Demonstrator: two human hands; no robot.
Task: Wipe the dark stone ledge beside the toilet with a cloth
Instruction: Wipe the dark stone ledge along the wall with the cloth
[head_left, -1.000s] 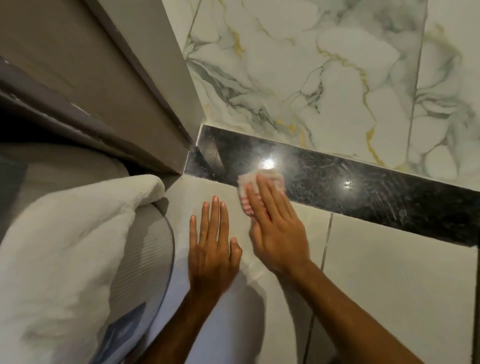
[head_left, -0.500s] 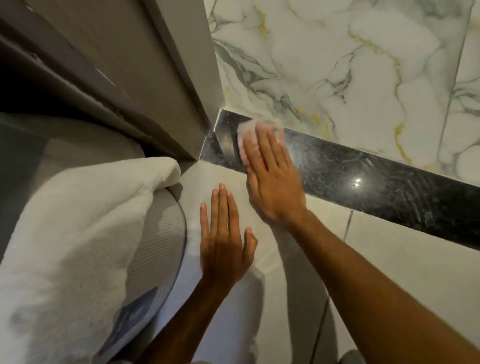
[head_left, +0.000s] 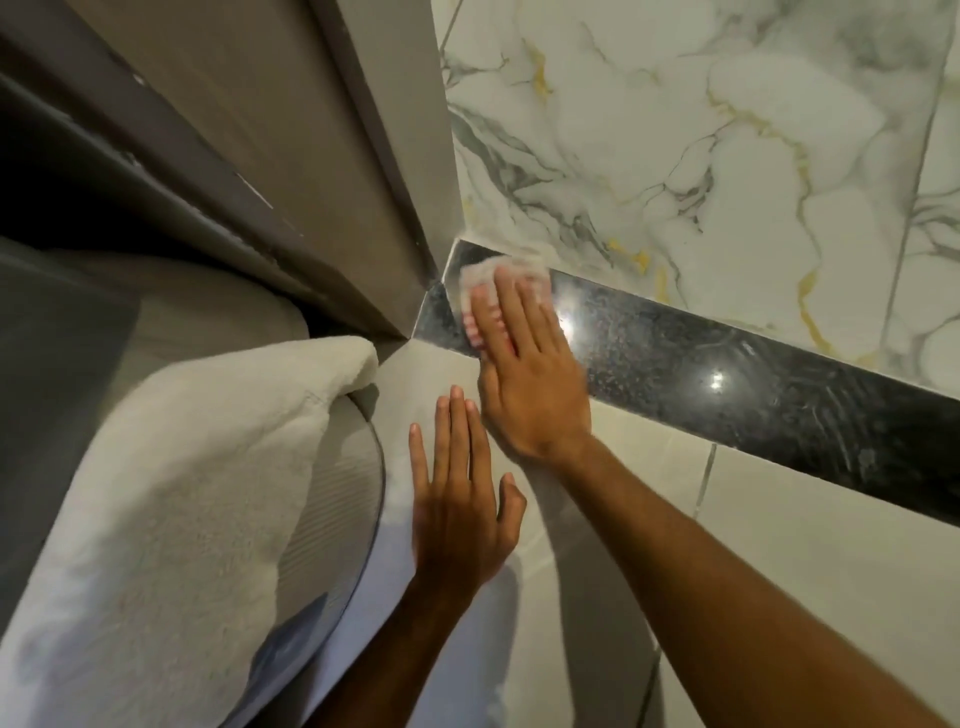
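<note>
The dark speckled stone ledge (head_left: 727, 395) runs from the corner at centre down to the right edge, glossy with light spots. My right hand (head_left: 524, 374) lies flat on its left end and presses a pale cloth with pink marks (head_left: 488, 278) against the stone, close to the corner. Most of the cloth is hidden under my fingers. My left hand (head_left: 460, 499) rests flat, fingers together, on the beige tiled face (head_left: 779, 561) below the ledge and holds nothing.
A white fluffy towel (head_left: 171, 499) drapes over a grey rounded shape at lower left. A brown door frame (head_left: 322, 156) meets the ledge's corner. White marble tiles with grey and gold veins (head_left: 701, 145) rise behind the ledge.
My right hand with the cloth slid from mid-ledge left into the corner, then shifted slightly right. My left hand stayed flat on the tile.
</note>
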